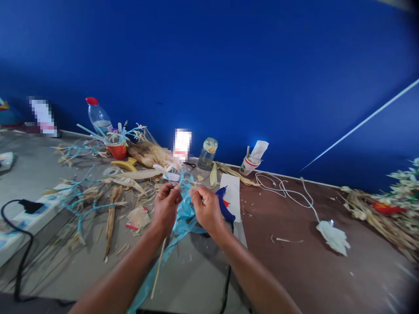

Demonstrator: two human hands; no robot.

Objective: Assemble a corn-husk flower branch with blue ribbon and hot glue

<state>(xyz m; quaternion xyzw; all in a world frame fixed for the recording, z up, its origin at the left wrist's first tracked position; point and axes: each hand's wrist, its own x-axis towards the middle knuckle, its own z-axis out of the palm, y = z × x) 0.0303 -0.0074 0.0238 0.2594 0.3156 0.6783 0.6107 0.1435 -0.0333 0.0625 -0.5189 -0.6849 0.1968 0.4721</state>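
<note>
My left hand (166, 205) and my right hand (207, 207) are close together over the near table, both closed in a fingertip pinch. Light blue plastic strip (185, 209) shows between and behind them and seems to be held at their fingertips, though the fingers cover part of it. Its loose length trails down to the lower left. A thin straw-coloured stalk (158, 272) slants below my left hand; I cannot tell whether the hand holds it. Beside my right hand, a blue glue gun (225, 207) lies partly on a white sheet (231, 187).
Blue-wrapped branches (80, 205) and dried husks (113, 218) litter the left, near a power strip (36, 226). Behind stand a red cup (117, 150), a bottle (98, 115), a glass jar (207, 153) and a paper cup (250, 165). A white cable (284, 189) runs right towards crumpled tissue (334, 237).
</note>
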